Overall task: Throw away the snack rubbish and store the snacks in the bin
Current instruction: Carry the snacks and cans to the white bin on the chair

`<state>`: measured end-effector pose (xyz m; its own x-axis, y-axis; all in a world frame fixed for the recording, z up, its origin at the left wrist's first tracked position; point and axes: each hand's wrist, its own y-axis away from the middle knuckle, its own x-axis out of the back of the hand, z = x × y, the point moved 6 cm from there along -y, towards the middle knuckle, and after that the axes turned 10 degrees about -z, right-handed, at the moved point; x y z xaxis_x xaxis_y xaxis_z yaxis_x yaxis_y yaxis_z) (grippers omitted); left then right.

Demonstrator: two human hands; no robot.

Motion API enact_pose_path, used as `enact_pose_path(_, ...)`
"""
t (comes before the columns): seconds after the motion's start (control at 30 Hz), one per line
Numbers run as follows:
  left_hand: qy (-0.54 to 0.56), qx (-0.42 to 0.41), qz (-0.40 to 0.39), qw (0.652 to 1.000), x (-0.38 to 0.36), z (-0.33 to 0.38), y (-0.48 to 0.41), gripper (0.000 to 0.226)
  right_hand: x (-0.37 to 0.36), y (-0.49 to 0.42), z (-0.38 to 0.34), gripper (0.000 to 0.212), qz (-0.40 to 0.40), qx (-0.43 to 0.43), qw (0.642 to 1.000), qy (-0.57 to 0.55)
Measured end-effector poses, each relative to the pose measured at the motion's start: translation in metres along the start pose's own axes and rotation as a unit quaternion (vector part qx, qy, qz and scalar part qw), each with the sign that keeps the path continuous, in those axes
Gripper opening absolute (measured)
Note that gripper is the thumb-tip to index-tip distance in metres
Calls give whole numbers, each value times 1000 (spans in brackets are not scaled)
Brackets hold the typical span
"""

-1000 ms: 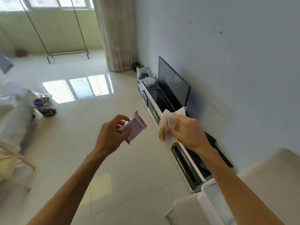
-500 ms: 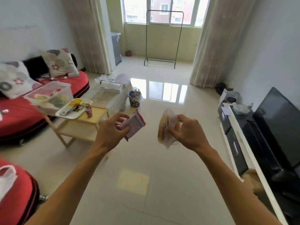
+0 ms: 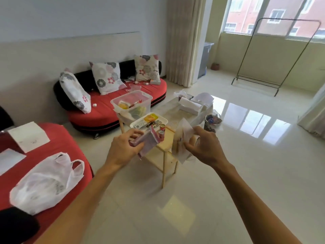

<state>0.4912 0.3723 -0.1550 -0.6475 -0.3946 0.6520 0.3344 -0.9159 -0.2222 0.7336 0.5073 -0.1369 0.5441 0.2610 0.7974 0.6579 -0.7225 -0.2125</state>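
Here, held out in front, well short of the table: in the left hand (image 3: 123, 149), a flat pink foil snack packet with a red end (image 3: 148, 140), fingers and thumb curled round it; in the right hand (image 3: 206, 148), a crumpled white-and-tan paper wrapper (image 3: 182, 143), pinched between thumb and fingertips.

Beyond, on a small pale wooden table (image 3: 168, 144): a clear plastic storage bin (image 3: 146, 105) with snacks inside, a white oblong tray (image 3: 136, 124) of further packets, and two small red cans (image 3: 163, 128) near the front edge. Just right of the table, on the floor: a small bag-lined waste basket (image 3: 212, 120).

Likely hazards:
- mixing up destinations, packet into the basket or wrapper into the bin, given two receptacles so near each other;
- losing the lightly pinched wrapper on the way;
- knocking the cans off the table edge when reaching across to the bin.

Packet full or empty: impossible to tell from here, hence some doubt over its proper destination.
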Motion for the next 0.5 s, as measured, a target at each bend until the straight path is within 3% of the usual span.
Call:
enact_pose_path(0.23,-11,40,76,996,65,-76,-86,28,-49,-159,-20,44,-32,55,998,-1)
enact_pose_path(0.5,10,49,100,994,112,-183,-204,29,-126,-323,-33,51,-50,68,996,2)
